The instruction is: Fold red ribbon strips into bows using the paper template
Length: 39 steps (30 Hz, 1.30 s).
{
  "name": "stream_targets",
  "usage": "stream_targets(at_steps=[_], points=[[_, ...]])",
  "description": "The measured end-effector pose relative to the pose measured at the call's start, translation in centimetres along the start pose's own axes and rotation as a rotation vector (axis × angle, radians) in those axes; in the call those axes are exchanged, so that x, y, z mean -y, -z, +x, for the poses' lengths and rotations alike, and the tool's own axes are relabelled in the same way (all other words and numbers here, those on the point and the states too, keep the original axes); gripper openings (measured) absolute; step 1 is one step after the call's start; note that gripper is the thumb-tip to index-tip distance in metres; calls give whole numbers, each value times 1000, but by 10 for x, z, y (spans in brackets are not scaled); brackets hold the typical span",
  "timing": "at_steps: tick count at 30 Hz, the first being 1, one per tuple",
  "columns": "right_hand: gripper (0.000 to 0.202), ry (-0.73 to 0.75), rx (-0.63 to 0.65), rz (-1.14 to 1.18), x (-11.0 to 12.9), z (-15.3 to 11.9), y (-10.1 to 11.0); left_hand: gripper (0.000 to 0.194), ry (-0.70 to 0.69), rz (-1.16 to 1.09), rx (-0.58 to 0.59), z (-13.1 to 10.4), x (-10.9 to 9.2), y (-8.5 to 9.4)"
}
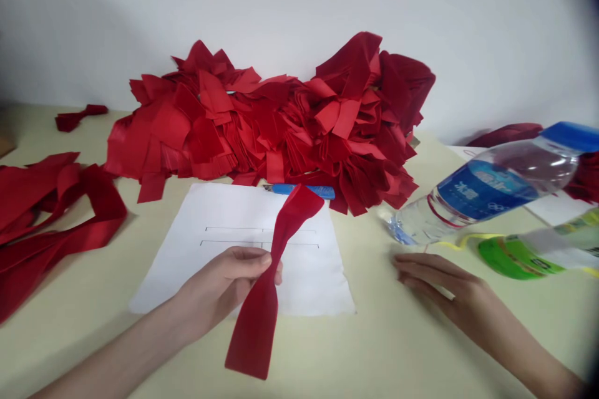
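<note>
My left hand pinches a red ribbon strip at its middle, which is gathered narrow there. The strip's ends flare out, one toward the paper's far edge and one toward me. Under it lies a white paper sheet with thin ruled black lines. My right hand is off to the right of the sheet, low over the table, with its fingers stretched out and no object visible in them. Just beyond its fingers runs a thin yellow cord. Its fingertips are slightly blurred.
A large heap of red ribbon pieces stands against the wall. A blue-handled cutter lies before it. Longer red strips lie at left, near a small pinched red bow. A tilted water bottle and a green-labelled bottle are at right.
</note>
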State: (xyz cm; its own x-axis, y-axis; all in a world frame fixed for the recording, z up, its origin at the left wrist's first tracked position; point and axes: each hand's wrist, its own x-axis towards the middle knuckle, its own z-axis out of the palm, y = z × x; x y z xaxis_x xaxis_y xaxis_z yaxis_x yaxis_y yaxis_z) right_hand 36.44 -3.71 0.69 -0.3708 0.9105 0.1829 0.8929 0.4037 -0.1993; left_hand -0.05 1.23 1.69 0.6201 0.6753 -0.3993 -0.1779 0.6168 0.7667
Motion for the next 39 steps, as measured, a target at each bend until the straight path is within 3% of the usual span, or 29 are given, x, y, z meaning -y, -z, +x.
stream_targets(at_steps=[3, 8, 15, 20, 25, 29, 36, 39], points=[[13, 8, -72, -20, 10, 0, -7, 23, -18, -32, 34, 1, 5, 4], [6, 90, -78, 24, 31, 14, -10, 22, -45, -83, -2, -3, 5, 10], [8, -105, 50, 393, 61, 36, 2, 18, -93, -158, -6, -1, 10, 8], [14, -14, 161, 576, 108, 76, 10, 17, -62, -254, -66, 0, 10, 2], [17, 117, 215, 755, 145, 125, -2, 16, -31, -365, -164, 0, 4, 1], [15, 49, 231, 896, 150, 142, -15, 17, -70, -429, -223, 1, -1, 4], [4, -8, 236, 1009, 144, 142, -20, 14, -98, -431, -230, 4, 1, 8], [15, -69, 236, 1020, 143, 142, -20, 12, -109, -410, -207, 5, 1, 8]])
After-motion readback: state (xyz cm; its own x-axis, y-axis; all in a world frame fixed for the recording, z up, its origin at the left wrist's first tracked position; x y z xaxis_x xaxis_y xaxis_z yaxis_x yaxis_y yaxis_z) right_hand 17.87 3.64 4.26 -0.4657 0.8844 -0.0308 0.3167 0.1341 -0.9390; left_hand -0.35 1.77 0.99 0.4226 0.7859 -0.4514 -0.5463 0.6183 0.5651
